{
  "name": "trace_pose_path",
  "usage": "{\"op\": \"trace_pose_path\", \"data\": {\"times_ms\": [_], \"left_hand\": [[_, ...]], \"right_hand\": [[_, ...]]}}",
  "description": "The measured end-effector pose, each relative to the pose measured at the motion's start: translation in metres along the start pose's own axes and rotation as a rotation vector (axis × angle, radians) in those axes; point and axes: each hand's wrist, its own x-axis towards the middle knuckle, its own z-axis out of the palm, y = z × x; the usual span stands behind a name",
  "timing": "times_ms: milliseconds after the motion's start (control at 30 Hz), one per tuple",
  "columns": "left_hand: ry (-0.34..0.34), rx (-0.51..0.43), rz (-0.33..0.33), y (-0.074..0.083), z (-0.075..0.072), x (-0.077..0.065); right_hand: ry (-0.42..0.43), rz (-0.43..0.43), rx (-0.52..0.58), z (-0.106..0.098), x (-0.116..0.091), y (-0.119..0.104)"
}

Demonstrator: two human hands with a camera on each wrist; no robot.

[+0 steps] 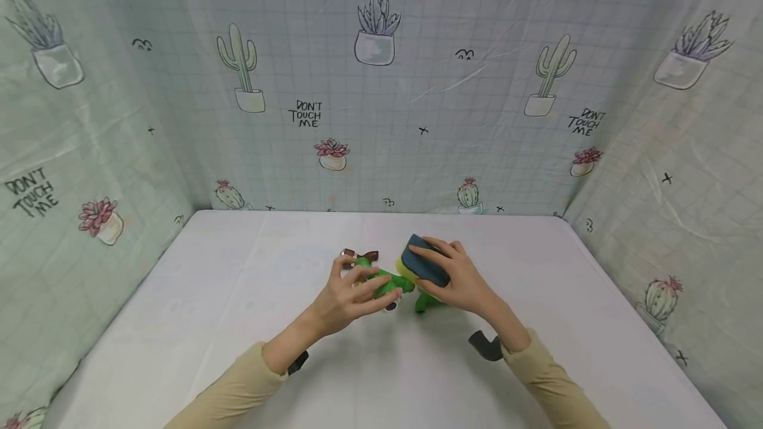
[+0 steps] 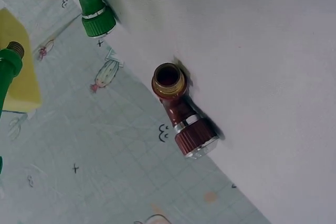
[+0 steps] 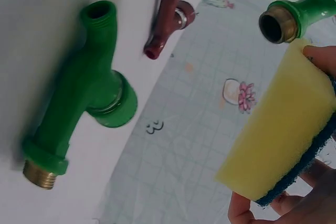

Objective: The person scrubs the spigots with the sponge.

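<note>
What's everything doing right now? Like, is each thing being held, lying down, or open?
Sponge: gripped by the right hand; wet or dry, can't tell.
Held green tap: off the table, in the left hand, brass end open.
Other green tap: lying on the table, brass end uncovered.
Red tap: lying on the table, brass end open.
Black things: partly hidden by the sleeves.

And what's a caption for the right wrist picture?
Right hand holding a sponge beside one green tap, with a second green tap and a dark red tap on the white table.
</note>
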Motion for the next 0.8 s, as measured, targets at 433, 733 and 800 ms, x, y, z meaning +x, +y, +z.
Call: {"op": "trace_pose_path", "data": {"times_ms": [433, 733, 800], "left_hand": [[-0.054, -0.205, -0.407, -0.014, -0.014, -0.003], [-0.133, -0.368, -0.738, -0.025, -0.025, -0.008], [-0.173, -0.399, -0.801, -0.027, -0.028, -0.009]], "right_hand": [[0.005, 0.048, -0.039, -0.008, -0.021, 0.015], [-0.006, 0.098, -0.011, -0.013, -0.034, 0.018], [-0.008, 0.107, -0.004, -0.013, -0.037, 0.019]]}}
